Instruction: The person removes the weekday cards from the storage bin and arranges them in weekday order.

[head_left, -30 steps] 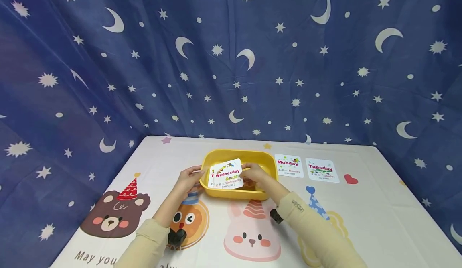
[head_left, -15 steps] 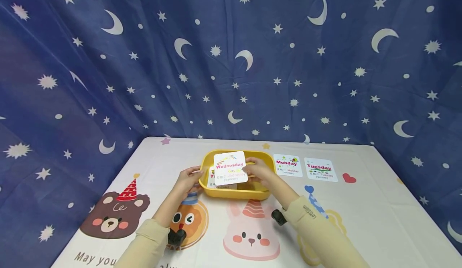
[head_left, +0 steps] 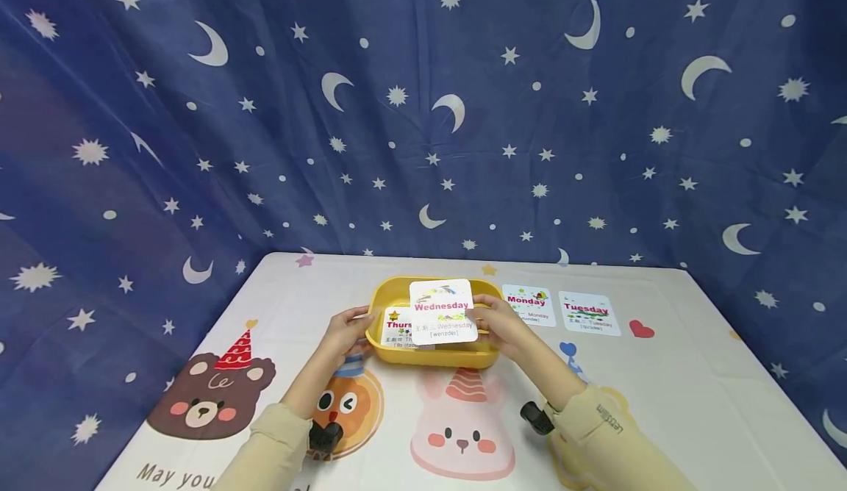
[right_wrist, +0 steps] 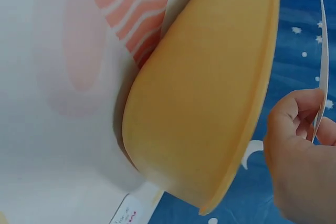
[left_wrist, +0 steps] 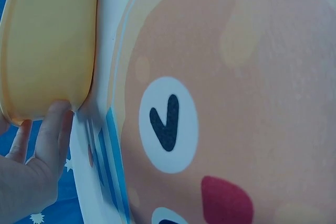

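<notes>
A yellow plastic basket [head_left: 430, 359] stands on the table. My left hand [head_left: 345, 331] holds its left end; the left wrist view shows the fingers [left_wrist: 50, 132] against the outer wall and the thumb only partly visible. Between thumb and fingers, my right hand [head_left: 501, 323] pinches the right edge of a white "Wednesday" card [head_left: 442, 311]. That card is raised above the basket, and the right wrist view shows it nearly edge-on [right_wrist: 324, 66]. Inside the basket lies a "Thursday" card [head_left: 395, 331], partly covered from view by the raised one.
To the right of the basket, a "Monday" card [head_left: 527, 300] and a "Tuesday" card [head_left: 587, 313] lie side by side on the printed tablecloth [head_left: 688, 388]. A blue curtain [head_left: 410, 123] with moons and stars hangs behind the table.
The right hand has lifted the Wednesday card and drawn it to the right, uncovering much of the Thursday card. The left hand stays at the basket's left end.
</notes>
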Demonstrator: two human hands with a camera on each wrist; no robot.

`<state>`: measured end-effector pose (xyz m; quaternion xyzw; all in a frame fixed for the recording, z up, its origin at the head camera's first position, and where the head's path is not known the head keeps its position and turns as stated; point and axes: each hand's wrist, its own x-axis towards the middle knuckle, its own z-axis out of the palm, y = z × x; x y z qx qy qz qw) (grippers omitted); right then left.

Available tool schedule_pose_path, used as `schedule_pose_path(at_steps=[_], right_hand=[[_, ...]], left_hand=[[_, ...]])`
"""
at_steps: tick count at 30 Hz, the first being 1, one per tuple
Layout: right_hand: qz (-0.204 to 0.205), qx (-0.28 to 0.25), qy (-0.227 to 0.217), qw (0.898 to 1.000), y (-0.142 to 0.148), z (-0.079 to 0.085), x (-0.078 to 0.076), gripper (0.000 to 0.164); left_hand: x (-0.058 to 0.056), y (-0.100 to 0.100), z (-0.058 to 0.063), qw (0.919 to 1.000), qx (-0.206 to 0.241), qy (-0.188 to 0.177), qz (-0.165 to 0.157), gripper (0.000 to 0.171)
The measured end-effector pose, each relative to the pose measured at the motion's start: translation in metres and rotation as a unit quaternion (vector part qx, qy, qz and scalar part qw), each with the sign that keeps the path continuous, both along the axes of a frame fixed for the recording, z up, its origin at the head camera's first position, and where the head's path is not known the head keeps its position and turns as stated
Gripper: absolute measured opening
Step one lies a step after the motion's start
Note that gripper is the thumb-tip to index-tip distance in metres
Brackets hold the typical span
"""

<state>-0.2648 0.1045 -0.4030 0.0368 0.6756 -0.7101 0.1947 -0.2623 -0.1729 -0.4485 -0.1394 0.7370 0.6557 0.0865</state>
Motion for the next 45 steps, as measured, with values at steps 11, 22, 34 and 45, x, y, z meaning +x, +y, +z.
schedule_pose_path(at_steps=[11, 22, 34, 45], right_hand=[[0.027, 0.001, 0.005, 1.0, 0.026, 0.01, 0.027, 0.039], [0.074, 0.006, 0.018, 0.997, 0.075, 0.01, 0.043, 0.045], [0.056, 0.034, 0.033, 0.997, 0.135, -0.002, 0.043, 0.061], [-0.015, 0.028, 0.024, 0.999, 0.186, -0.012, 0.035, 0.058]], left_hand=[[0.001, 0.0, 0.0, 1.0, 0.004, -0.001, 0.003, 0.043], [0.002, 0.0, 0.0, 1.0, 0.004, -0.004, -0.001, 0.045], [-0.002, 0.0, -0.001, 1.0, -0.002, -0.004, -0.002, 0.044], [-0.001, -0.002, 0.002, 1.0, -0.004, -0.005, 0.003, 0.044]])
